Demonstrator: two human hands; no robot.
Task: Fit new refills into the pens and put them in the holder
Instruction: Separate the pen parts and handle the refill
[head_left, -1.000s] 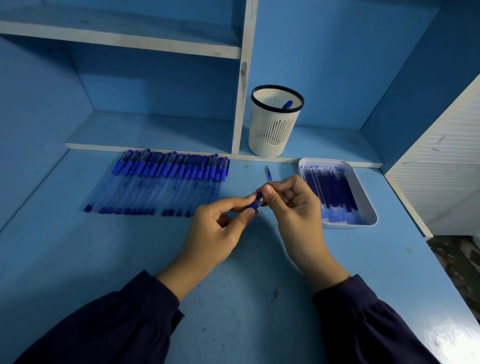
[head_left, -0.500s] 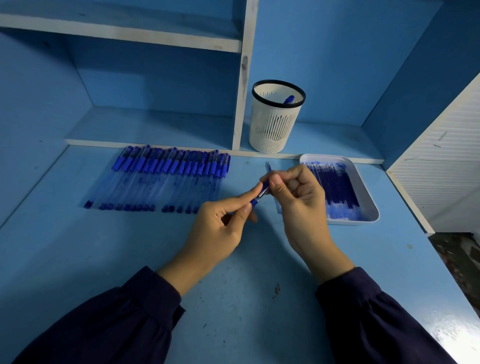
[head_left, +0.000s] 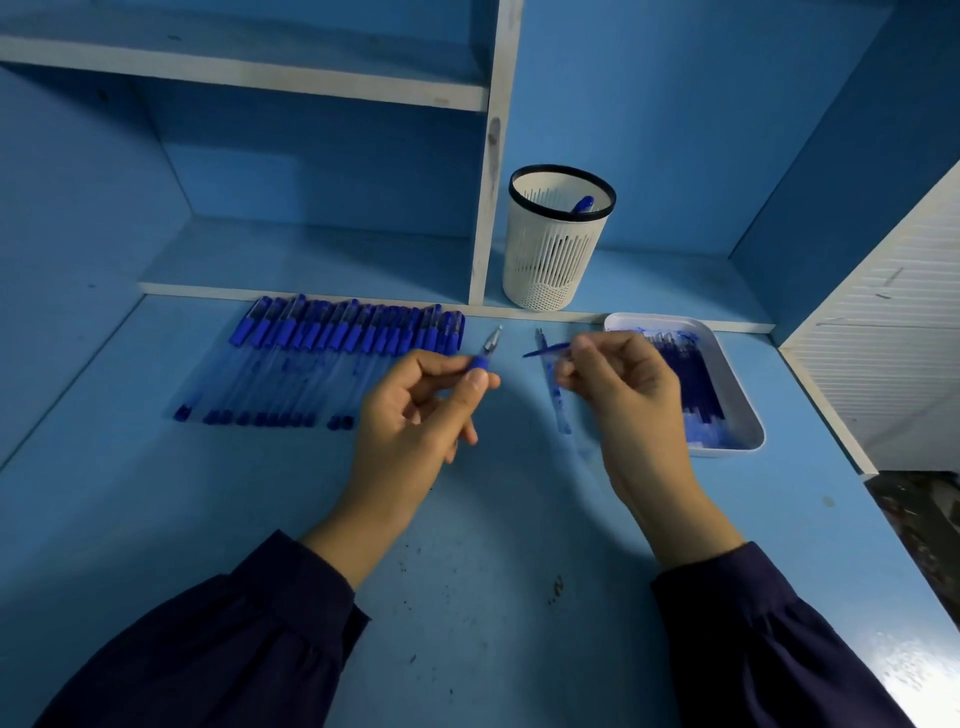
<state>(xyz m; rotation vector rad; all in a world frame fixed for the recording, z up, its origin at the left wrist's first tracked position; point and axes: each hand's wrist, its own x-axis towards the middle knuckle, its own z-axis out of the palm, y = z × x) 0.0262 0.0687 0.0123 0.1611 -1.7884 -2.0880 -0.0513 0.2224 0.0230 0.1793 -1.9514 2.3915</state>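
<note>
My left hand (head_left: 415, 410) pinches a short pen tip piece (head_left: 485, 353), blue grip with a clear pointed cone, aimed up and away. To its right, my right hand (head_left: 623, 395) pinches a thin blue refill (head_left: 543, 352) that points left. The two pieces are apart. A clear pen barrel (head_left: 553, 395) lies on the desk between my hands, partly hidden by my right fingers. A row of several blue-capped pens (head_left: 332, 353) lies at the left. The white slotted holder (head_left: 553, 254) stands on the low shelf with one pen (head_left: 583, 203) inside.
A white tray (head_left: 750, 415) holding several blue refills sits just right of my right hand. A white upright shelf divider (head_left: 488, 208) rises left of the holder. The desk's right edge (head_left: 826, 405) meets a white slatted panel.
My hands were together on one small pen part. They have pulled apart: the left keeps the tip piece, the right has drawn the refill off to the right.
</note>
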